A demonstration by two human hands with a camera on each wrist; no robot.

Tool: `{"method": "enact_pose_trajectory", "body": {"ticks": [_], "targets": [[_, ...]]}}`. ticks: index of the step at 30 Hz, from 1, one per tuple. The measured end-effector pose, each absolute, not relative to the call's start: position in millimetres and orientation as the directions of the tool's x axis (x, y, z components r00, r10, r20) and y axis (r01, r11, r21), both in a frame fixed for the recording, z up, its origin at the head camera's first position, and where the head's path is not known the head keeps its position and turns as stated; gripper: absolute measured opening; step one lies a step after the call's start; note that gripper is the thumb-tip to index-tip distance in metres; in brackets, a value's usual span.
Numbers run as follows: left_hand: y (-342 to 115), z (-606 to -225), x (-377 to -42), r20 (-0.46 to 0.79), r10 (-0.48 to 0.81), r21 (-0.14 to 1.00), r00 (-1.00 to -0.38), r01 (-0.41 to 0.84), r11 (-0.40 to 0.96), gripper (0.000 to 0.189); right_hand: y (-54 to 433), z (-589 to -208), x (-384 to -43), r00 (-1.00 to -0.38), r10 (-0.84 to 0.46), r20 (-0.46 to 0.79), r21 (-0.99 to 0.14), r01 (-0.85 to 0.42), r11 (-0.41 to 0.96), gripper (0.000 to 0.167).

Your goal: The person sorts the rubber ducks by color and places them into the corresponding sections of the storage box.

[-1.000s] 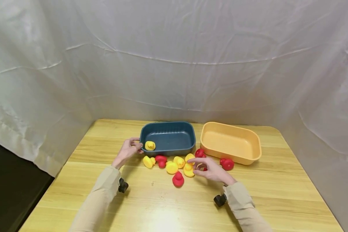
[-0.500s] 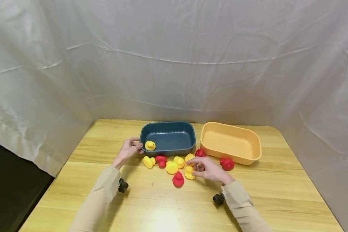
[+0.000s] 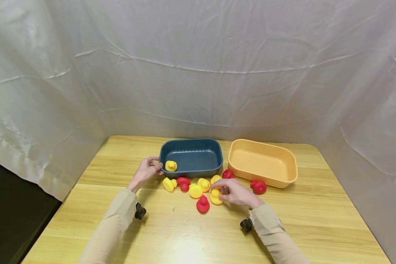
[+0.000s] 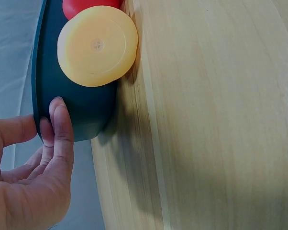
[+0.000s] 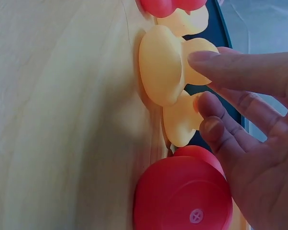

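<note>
At the left end of the dark blue bin (image 3: 194, 173), my left hand (image 3: 146, 170) pinches the rim, thumb on one side and fingers on the other in the left wrist view. A yellow rubber duck (image 3: 171, 166) sits inside that bin's near left corner. My right hand (image 3: 238, 193) is over the duck group and pinches the head of an upright yellow rubber duck (image 5: 159, 67); the thumb lies against it, the index finger mostly hidden behind. Below the hand in the right wrist view, a red duck (image 5: 182, 194) lies with its base showing.
An orange bin (image 3: 262, 159) stands right of the blue one. Several yellow and red ducks lie along the bins' near side, including a red duck (image 3: 202, 204) in front and another red duck (image 3: 259, 187) by the orange bin. Pale sheeting (image 3: 198, 73) surrounds the wooden table (image 3: 171, 234).
My right hand has shifted slightly left, and its thumb and index finger have come in around the yellow duck's head. That duck has moved slightly nearer me. The left hand stays put.
</note>
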State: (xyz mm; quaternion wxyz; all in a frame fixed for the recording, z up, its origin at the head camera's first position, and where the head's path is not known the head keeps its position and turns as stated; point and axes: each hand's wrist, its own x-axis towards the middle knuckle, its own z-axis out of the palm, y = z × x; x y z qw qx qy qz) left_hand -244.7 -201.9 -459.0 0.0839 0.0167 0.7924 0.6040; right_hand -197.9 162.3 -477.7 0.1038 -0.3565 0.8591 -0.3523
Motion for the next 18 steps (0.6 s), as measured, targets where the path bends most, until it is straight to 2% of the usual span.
{"method": "enact_pose_trajectory", "body": {"ticks": [18], "targets": [[-201.2,-457.9,-244.3,-0.116,0.125,0.954,-0.985,-0.076,0.292,0.049,153.8,-476.1,-198.3,-0.739,-0.671,0.062,-0.698,-0.513,0.500,0.029]]}}
